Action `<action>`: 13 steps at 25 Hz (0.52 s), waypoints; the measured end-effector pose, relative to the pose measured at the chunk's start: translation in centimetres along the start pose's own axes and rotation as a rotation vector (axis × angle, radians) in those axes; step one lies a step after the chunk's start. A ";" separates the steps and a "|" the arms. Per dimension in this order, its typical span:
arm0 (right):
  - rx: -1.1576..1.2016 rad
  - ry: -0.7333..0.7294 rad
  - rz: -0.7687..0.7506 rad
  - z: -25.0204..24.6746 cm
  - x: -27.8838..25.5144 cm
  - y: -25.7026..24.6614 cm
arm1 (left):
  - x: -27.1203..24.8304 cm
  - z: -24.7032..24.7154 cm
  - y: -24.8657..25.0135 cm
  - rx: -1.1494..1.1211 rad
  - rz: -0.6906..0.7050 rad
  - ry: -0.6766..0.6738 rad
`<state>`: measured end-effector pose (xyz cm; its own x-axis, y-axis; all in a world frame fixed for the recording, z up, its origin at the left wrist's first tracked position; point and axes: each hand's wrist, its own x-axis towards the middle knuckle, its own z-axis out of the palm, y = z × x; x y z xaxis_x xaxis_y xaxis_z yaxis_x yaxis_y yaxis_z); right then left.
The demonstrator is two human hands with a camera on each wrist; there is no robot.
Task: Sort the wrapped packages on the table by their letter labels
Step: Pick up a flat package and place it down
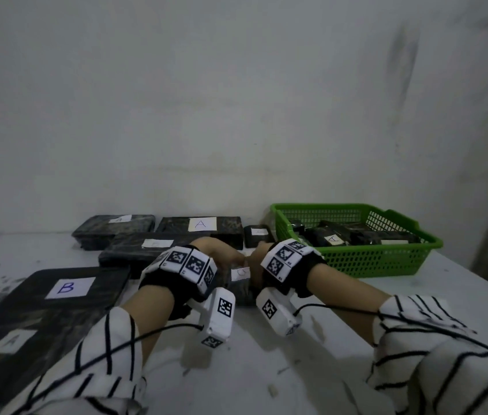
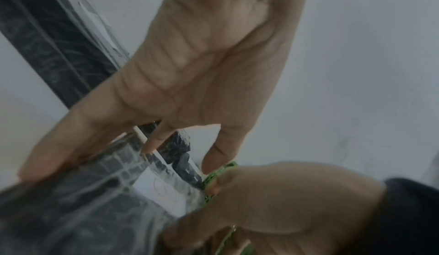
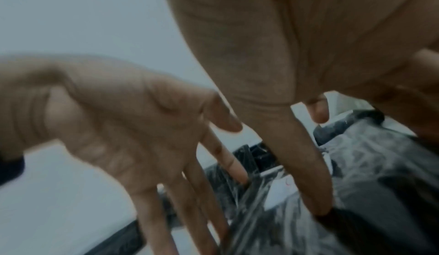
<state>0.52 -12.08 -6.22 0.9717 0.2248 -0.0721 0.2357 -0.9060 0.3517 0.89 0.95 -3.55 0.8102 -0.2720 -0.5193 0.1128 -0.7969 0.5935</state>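
Note:
A small dark wrapped package (image 1: 240,284) lies on the white table (image 1: 266,354), its white label (image 2: 161,189) bearing a faint rounded letter I cannot read for sure. My left hand (image 1: 226,260) touches its left side with straight fingers (image 3: 190,193) and its thumb (image 2: 54,146) laid along the near edge. My right hand (image 1: 256,260) grips the right end, with its thumb (image 3: 308,165) on the top face and fingers curled over the far side. Other wrapped packages lie to the left: one labelled B (image 1: 67,287), one labelled A (image 1: 202,224) at the back.
A green basket (image 1: 371,259) at the right back holds several more wrapped packages, one labelled A. More dark packages (image 1: 144,245) are stacked against the wall and at the near left edge (image 1: 12,341). A small package (image 1: 257,235) stands beside the basket.

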 end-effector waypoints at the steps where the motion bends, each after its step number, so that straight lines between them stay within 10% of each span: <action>1: 0.222 0.017 0.170 -0.5 0.3 0.6 | 0.2 -0.3 -0.5 -0.076 0.007 -0.067; 4: 0.872 0.286 0.301 -4.8 -0.7 3.7 | 0.8 -1.1 -1.3 -0.322 0.065 -0.131; 8: 1.452 0.628 0.137 -7.8 -5.5 5.8 | 0.2 -1.0 -0.7 -0.562 0.473 0.266; 13: 1.927 0.618 0.034 -4.6 -6.1 5.7 | -2.2 -0.1 0.9 -0.970 0.824 0.413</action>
<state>-4.15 -17.02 0.51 0.9396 -0.1079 0.3249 0.3319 0.0556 -0.9417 -0.72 0.89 -1.78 0.9328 -0.1654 0.3201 -0.2695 0.2693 0.9246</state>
